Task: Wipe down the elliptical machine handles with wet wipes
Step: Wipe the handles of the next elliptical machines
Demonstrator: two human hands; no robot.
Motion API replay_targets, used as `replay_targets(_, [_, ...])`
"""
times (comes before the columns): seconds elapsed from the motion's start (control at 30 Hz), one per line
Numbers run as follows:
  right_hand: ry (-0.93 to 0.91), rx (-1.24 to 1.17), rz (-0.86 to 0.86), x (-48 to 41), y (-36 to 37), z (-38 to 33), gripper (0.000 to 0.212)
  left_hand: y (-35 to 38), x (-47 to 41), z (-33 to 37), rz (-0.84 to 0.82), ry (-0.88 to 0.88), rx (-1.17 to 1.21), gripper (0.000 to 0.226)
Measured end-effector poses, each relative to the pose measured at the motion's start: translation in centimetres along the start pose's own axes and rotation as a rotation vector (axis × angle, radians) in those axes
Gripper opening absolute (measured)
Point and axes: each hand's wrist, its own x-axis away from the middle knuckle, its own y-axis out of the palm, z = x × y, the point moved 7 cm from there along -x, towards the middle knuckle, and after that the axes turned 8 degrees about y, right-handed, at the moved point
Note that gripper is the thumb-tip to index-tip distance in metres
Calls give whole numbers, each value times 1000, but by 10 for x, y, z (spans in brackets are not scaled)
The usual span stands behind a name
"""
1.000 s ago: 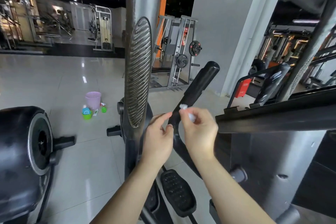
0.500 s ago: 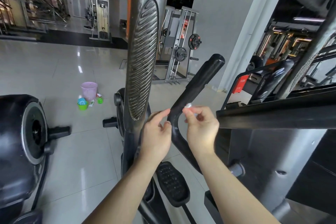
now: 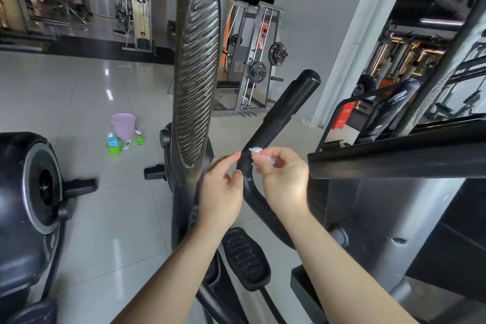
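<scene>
A black curved elliptical handle [image 3: 278,113] rises from lower centre toward the upper right. My right hand [image 3: 285,179] pinches a small crumpled white wet wipe [image 3: 256,151] against the handle's bend. Just left of the handle is my left hand [image 3: 223,189], with fingers spread, empty, its fingertips close to the wipe. A tall grey moving handle with a ribbed grip [image 3: 197,73] stands upright just left of my hands.
A black foot pedal [image 3: 246,258] lies below my arms. The machine's dark console frame [image 3: 394,158] juts in from the right. On the tiled floor at left stand a pink basket [image 3: 123,125], a green tub [image 3: 114,146] and a small spray bottle [image 3: 139,138]. Another machine's flywheel housing [image 3: 29,187] is at far left.
The view has shifted slightly. My right hand with the wipe has stayed at the handle's bend, and my left hand's fingers have opened a little beside it.
</scene>
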Motion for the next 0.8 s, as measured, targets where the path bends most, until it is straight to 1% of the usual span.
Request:
replay_targets(0.07, [49, 63, -59, -4, 0, -2, 14, 1, 1, -1, 1, -12, 20, 44])
replay_targets(0.1, [48, 68, -60, -5, -1, -6, 16, 1, 1, -1, -2, -19, 26, 44])
replay_targets(0.17, [8, -39, 13, -5, -11, -21, 14, 0, 0, 1, -12, -28, 39, 44])
replay_targets(0.23, [-56, -202, 135, -5, -22, -36, 11, -2, 0, 4, -22, -28, 47, 42])
replay_targets(0.27, [-90, -240, 181, -5, -25, -40, 11, -3, -1, 5, -26, -27, 40, 41])
replay_targets(0.33, [-156, -227, 217, -2, -22, -40, 15, -4, -1, 6, -37, -32, 36, 40])
replay_targets(0.4, [-158, -157, 179, 3, -10, -31, 20, -5, -1, 6, -40, -30, 30, 40])
replay_targets(0.53, [-20, -61, 46, 4, 2, -11, 16, -5, -1, 6, -32, -16, 32, 42])
replay_targets(0.63, [96, 133, -147, 0, 13, 7, 17, -4, -1, 6, -21, -27, 36, 44])
replay_targets(0.67, [134, 164, -175, 1, 12, 13, 18, -4, 0, 6, -22, -34, 42, 44])
replay_targets(0.7, [150, 152, -155, 1, 5, 14, 17, -4, 0, 5, -25, -41, 54, 44])
replay_targets(0.73, [129, 100, -93, 1, -5, 9, 16, -4, 1, 4, -29, -51, 64, 44])
replay_targets(0.8, [16, -94, 87, 3, -29, -11, 16, -4, 1, 2, -35, -63, 58, 43])
